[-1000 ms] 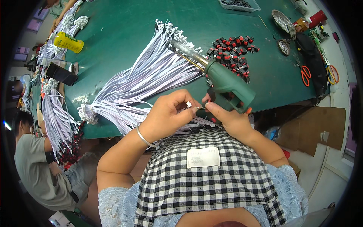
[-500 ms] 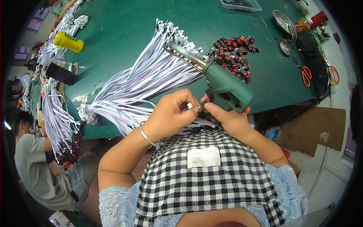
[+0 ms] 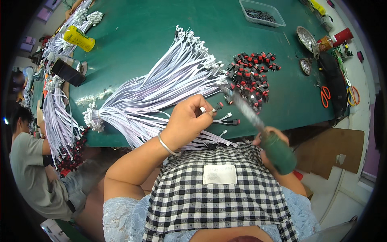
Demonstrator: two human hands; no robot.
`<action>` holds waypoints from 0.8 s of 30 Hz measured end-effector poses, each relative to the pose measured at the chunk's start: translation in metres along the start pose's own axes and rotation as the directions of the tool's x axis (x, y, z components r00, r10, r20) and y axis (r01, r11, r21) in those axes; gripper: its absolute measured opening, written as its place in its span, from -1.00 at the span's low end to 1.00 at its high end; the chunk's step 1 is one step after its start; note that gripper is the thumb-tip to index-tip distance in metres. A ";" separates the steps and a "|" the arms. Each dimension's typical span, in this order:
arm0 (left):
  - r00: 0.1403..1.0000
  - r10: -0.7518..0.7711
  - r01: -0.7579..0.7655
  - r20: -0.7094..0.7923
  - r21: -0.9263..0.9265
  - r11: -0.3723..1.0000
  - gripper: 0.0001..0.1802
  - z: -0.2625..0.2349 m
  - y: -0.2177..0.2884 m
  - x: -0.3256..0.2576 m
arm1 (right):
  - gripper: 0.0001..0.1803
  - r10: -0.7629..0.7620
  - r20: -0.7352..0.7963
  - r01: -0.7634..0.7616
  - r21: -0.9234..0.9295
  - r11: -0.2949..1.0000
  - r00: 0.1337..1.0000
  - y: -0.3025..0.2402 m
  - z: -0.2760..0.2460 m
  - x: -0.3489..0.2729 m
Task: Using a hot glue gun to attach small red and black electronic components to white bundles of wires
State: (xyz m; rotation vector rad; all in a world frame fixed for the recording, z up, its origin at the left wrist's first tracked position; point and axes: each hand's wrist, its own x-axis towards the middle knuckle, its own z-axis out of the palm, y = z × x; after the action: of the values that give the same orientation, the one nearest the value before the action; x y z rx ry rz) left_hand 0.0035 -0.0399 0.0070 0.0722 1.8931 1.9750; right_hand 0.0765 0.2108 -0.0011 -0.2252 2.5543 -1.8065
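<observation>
My left hand (image 3: 187,121) is closed in a pinch on a cable end near the table's front edge. A white plug (image 3: 202,109) shows at its fingers, and a small black-and-red connector (image 3: 218,106) sticks out past the fingertips. My right hand (image 3: 279,134) is wrapped round a green heat gun (image 3: 278,154), off the table's front edge. Motion blurs the gun, whose long metal nozzle points up and left toward the cable ends. A tied bundle of flat white cables (image 3: 157,82) fans out beyond my left hand. Some cable ends near it carry black-and-red connectors.
Loose black-and-red connectors (image 3: 252,72) lie heaped right of the bundle. A clear tub (image 3: 262,14) of dark parts stands farther back. Metal dishes (image 3: 305,38) and orange-handled scissors (image 3: 325,97) lie at right; a phone (image 3: 68,72) and yellow bottle (image 3: 79,38) at left. A person (image 3: 36,165) sits at left.
My right hand has left the connector at my left fingertips and now grips the heat gun. The gun has moved right and toward me. My left hand keeps its pinch. The view has shifted slightly.
</observation>
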 end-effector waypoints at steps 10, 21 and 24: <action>0.998 0.054 -0.047 -0.036 0.163 0.985 -0.95 0.001 0.000 0.005 | -0.77 -0.060 0.113 0.074 -0.121 0.990 0.992 0.040 -0.005 -0.027; 0.998 0.055 -0.048 -0.032 0.176 0.983 -0.95 0.001 -0.001 0.005 | -0.74 0.035 0.224 0.025 -0.260 0.965 0.974 0.038 -0.004 -0.025; 0.998 0.052 -0.047 -0.029 0.150 0.988 -0.95 -0.002 -0.004 0.006 | -0.64 0.005 0.285 0.090 -0.319 0.943 0.958 0.034 -0.004 -0.021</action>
State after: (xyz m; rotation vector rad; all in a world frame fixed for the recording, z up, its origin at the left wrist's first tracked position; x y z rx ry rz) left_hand -0.0016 -0.0395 0.0012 0.1301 2.0775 1.8732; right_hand 0.0932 0.2286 -0.0334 -0.5049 2.6357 -1.2331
